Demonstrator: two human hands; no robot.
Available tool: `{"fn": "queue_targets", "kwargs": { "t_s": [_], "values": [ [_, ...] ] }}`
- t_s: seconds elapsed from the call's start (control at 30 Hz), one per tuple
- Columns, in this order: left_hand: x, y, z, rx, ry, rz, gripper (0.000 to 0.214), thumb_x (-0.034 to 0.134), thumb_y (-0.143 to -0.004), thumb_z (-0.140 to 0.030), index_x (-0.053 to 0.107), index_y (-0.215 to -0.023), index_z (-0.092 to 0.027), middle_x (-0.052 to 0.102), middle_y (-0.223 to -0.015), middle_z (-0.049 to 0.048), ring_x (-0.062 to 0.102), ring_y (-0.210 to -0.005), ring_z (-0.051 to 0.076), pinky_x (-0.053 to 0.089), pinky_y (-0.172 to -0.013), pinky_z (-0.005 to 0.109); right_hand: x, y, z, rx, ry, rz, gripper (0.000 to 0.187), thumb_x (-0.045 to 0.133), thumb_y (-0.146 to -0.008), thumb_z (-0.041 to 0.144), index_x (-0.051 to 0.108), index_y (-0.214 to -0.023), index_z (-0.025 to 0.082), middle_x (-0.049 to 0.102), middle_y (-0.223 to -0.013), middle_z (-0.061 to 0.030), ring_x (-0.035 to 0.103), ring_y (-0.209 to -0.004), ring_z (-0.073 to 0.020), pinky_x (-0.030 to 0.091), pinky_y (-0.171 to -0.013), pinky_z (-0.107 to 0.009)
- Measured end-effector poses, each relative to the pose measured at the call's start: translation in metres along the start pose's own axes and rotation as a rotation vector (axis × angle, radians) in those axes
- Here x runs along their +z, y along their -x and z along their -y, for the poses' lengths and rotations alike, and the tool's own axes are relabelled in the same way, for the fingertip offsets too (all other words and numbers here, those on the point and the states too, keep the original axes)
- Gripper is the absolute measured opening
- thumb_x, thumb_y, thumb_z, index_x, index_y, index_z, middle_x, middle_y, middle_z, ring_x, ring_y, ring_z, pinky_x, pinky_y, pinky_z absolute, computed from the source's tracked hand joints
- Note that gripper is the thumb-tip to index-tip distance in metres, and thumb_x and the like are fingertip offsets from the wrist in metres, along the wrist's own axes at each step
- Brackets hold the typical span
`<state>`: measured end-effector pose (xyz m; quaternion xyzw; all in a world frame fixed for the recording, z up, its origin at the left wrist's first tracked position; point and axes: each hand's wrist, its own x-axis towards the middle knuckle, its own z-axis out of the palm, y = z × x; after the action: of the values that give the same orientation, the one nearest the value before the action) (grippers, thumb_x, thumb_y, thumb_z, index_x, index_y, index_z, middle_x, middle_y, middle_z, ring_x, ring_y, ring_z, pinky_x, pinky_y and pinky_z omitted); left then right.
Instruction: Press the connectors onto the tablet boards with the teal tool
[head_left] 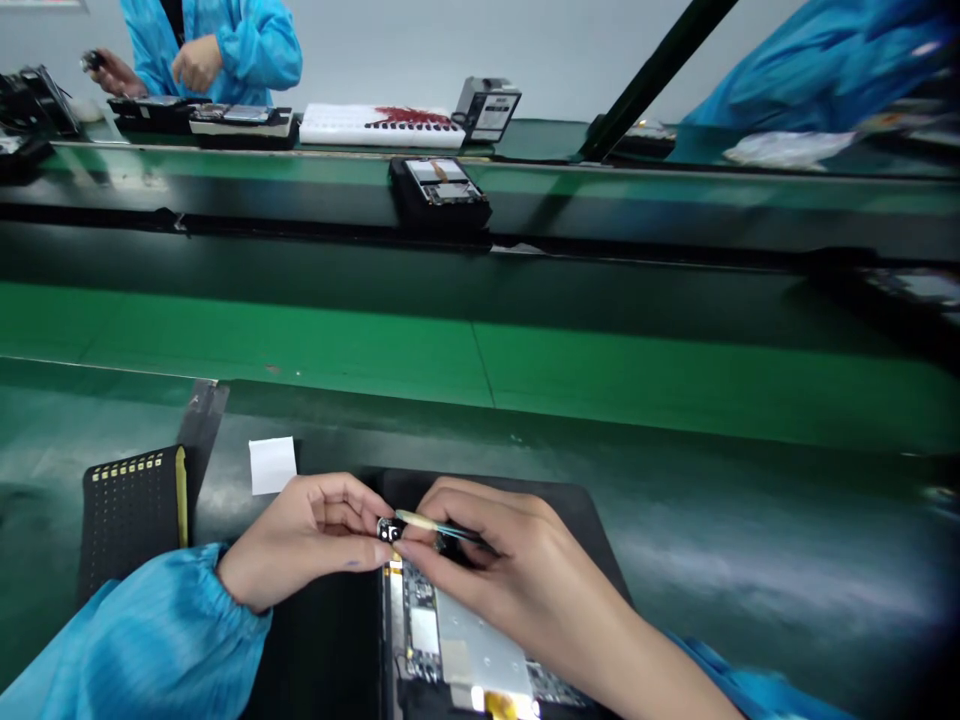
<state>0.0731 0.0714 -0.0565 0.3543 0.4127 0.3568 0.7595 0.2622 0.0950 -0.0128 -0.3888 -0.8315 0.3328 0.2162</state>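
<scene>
My left hand (311, 535) is closed, pinching a small black part with white spots (389, 529) between thumb and fingertips. My right hand (517, 550) is closed on a slender tool with a pale tip (420, 521) and a dark shaft; its exact kind cannot be made out. The tool's tip is beside the small part, and both hands' fingertips nearly meet there. Below them lies an opened electronic device (480, 635) with circuit boards, a silvery plate and orange tape, partly hidden by my right hand and forearm. It rests on a black holder (555, 495).
A white paper square (273, 466) and a black perforated holder with a yellow edge (135, 510) lie to the left. Beyond runs a green belt (337, 345). Another opened device (442, 185) sits farther back. Across, a co-worker in blue sleeves (262, 45) handles parts near a spiral notebook (337, 125).
</scene>
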Motion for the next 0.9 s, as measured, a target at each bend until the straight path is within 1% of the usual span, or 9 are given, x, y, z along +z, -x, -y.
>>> {"fn": "queue_targets", "kwargs": {
  "t_s": [0.13,0.33,0.4,0.5,0.57,0.8,0.9],
  "values": [
    [-0.0006,0.0003,0.0012,-0.002,-0.032,-0.006,0.023,0.079,-0.063,-0.020,0.066,-0.081,-0.015,0.070,-0.075,0.0014,0.063,-0.071,0.011,0.047,-0.068,0.022,0.0000,0.0002,0.0015,-0.006,0.006,0.001,0.018,0.057,-0.081,0.013,0.056,-0.065,0.019,0.055,-0.061,0.0023,0.048,-0.049,-0.0103,0.030,-0.041,-0.021],
    [0.0007,0.0005,-0.0022,-0.013,-0.011,-0.019,0.022,0.079,-0.061,-0.017,0.065,-0.077,-0.016,0.066,-0.069,-0.0023,0.060,-0.065,0.009,0.046,-0.066,0.022,0.0008,-0.0027,0.0077,0.125,0.040,0.004,0.021,0.062,-0.074,0.008,0.055,-0.059,0.020,0.054,-0.056,0.0056,0.046,-0.046,-0.0094,0.032,-0.041,-0.020],
    [0.0003,0.0004,-0.0025,-0.024,-0.013,-0.027,0.022,0.080,-0.060,-0.018,0.065,-0.076,-0.016,0.066,-0.071,-0.0012,0.061,-0.068,0.011,0.047,-0.067,0.023,0.0011,-0.0038,0.0091,0.147,0.059,-0.001,0.022,0.063,-0.072,0.007,0.055,-0.057,0.020,0.050,-0.053,0.0070,0.044,-0.044,-0.0089,0.030,-0.040,-0.020],
    [-0.0007,0.0002,-0.0015,-0.035,-0.043,-0.023,0.023,0.080,-0.060,-0.020,0.064,-0.076,-0.015,0.068,-0.077,0.0020,0.063,-0.074,0.015,0.047,-0.071,0.026,0.0006,-0.0046,0.0097,0.139,0.063,-0.008,0.022,0.064,-0.071,0.006,0.055,-0.056,0.020,0.047,-0.051,0.0080,0.041,-0.043,-0.0082,0.029,-0.040,-0.020],
    [-0.0010,0.0001,-0.0006,-0.036,-0.051,-0.022,0.024,0.080,-0.060,-0.022,0.064,-0.076,-0.015,0.068,-0.077,0.0023,0.064,-0.074,0.015,0.048,-0.072,0.028,0.0000,-0.0046,0.0093,0.125,0.059,-0.009,0.021,0.064,-0.072,0.007,0.056,-0.057,0.020,0.046,-0.052,0.0080,0.041,-0.043,-0.0080,0.029,-0.041,-0.020],
    [0.0018,0.0000,-0.0039,-0.027,0.004,-0.019,0.023,0.080,-0.059,-0.016,0.066,-0.078,-0.015,0.066,-0.071,-0.0017,0.062,-0.069,0.011,0.047,-0.069,0.024,-0.0010,-0.0033,0.0077,0.118,0.047,0.003,0.019,0.061,-0.073,0.009,0.055,-0.058,0.020,0.050,-0.054,0.0066,0.042,-0.043,-0.0085,0.028,-0.041,-0.020],
    [0.0025,0.0000,-0.0059,-0.048,0.002,-0.025,0.023,0.080,-0.058,-0.014,0.066,-0.076,-0.015,0.065,-0.069,-0.0028,0.061,-0.068,0.010,0.047,-0.068,0.023,-0.0008,-0.0038,0.0083,0.115,0.058,0.004,0.019,0.059,-0.073,0.010,0.053,-0.058,0.020,0.050,-0.054,0.0059,0.041,-0.043,-0.0088,0.029,-0.041,-0.020]
  ]
}}
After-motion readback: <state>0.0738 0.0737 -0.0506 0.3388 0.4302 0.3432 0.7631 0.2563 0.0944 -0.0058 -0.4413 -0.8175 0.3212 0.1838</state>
